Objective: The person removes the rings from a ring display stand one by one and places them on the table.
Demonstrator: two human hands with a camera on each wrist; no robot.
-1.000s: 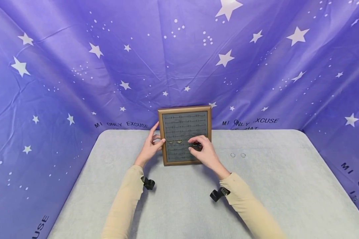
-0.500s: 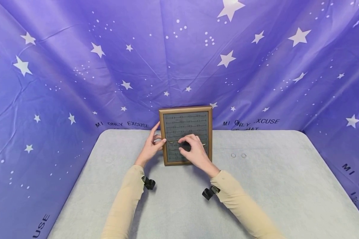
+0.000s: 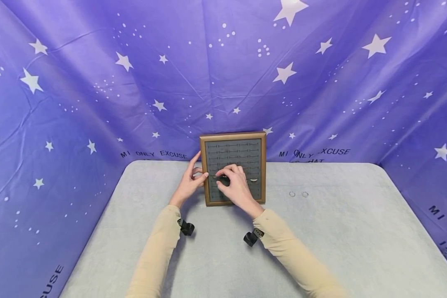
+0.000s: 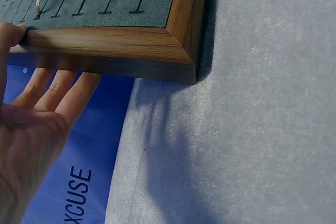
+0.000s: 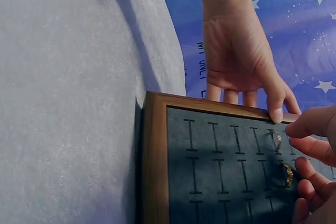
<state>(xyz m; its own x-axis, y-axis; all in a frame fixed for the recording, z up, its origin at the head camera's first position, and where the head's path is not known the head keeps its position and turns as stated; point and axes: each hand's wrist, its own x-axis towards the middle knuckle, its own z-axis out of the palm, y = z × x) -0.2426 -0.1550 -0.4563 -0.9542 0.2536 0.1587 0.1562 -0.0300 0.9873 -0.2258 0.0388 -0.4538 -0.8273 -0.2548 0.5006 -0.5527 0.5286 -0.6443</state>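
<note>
A wood-framed ring display board (image 3: 234,151) with a dark slotted pad stands tilted up on the table. My left hand (image 3: 188,182) grips its left edge, thumb on the front of the frame and the other fingers behind. My right hand (image 3: 234,184) is over the board's lower left half, fingers bent, with a gap between thumb and forefinger. In the right wrist view its fingertips are right beside a gold ring (image 5: 287,176) and a thinner ring (image 5: 277,141), both set in slots. Another ring (image 3: 254,180) sits in the pad to the right of this hand.
Two thin rings (image 3: 292,194) lie on the pale grey table (image 3: 339,231) right of the board. A purple star-printed cloth (image 3: 238,74) hangs behind the table and along both sides. Black wrist cameras (image 3: 251,239) jut from both sleeves.
My right hand has moved left across the board, from its right half to its left half, uncovering the ring on the right. My left hand keeps its grip on the frame.
</note>
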